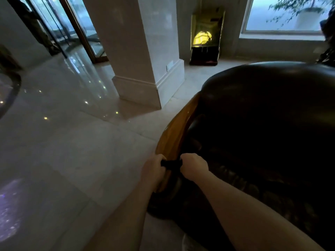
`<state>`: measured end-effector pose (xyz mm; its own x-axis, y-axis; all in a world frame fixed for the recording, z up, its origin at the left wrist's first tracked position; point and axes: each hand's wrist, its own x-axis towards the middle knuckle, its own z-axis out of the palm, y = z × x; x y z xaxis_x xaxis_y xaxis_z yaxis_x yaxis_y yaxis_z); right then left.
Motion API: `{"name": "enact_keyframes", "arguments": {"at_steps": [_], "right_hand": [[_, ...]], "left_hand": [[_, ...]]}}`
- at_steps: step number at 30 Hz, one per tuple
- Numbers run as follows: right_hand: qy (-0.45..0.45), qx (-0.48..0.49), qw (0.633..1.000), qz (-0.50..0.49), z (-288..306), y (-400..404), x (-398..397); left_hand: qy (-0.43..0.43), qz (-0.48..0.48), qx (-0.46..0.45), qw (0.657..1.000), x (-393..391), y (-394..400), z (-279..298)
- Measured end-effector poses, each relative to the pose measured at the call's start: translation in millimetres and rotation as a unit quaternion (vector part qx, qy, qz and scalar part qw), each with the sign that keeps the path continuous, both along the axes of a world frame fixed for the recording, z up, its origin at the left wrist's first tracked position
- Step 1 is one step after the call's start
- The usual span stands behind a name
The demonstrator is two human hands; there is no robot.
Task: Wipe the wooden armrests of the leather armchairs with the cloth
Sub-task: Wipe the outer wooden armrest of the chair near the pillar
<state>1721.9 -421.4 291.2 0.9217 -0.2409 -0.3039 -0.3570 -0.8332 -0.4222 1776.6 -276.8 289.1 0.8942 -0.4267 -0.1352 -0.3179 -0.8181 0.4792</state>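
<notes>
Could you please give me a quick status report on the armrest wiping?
Left hand and right hand both gripping dark cloth. Cloth stretched across wooden armrest of leather armchair. Nothing in the way.

Both forearms reach forward, left hand [154, 169] and right hand [194, 166] fisted close together.

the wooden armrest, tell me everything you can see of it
The glossy golden-brown wooden armrest curves along the left side of the dark leather armchair, sloping down toward the camera, with light glinting off its polished surface. A dark cloth is stretched across its near end, gripped by the left hand on its outer side and the right hand on its inner side.
</notes>
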Motion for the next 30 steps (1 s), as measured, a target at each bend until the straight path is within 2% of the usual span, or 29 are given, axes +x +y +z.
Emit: {"name": "enact_keyframes", "arguments": {"at_steps": [5,12,20,25,28,30], "right_hand": [[0.019,0.003,0.999,-0.043,-5.0,-10.4,63.4],[0.066,0.009,0.992,-0.108,-38.7,-12.7,130.0],[0.138,0.068,0.963,-0.221,-85.9,2.4,191.6],[0.174,0.078,0.945,-0.265,-122.2,-7.7,222.8],[0.175,0.082,0.935,-0.297,-150.9,-24.3,236.1],[0.144,0.074,0.934,-0.317,-170.2,-38.5,245.6]], "left_hand": [[0.038,-0.025,-0.019,0.999,73.5,-4.3,-14.8],[0.104,-0.11,-0.035,0.988,164.8,-6.5,-50.8],[0.204,-0.233,-0.036,0.95,260.1,-10.8,-93.9],[0.244,-0.254,-0.045,0.935,297.7,-29.9,-135.7],[0.235,-0.251,-0.038,0.938,308.9,-50.2,-165.9],[0.179,-0.236,-0.045,0.954,316.3,-67.7,-183.5]]}}
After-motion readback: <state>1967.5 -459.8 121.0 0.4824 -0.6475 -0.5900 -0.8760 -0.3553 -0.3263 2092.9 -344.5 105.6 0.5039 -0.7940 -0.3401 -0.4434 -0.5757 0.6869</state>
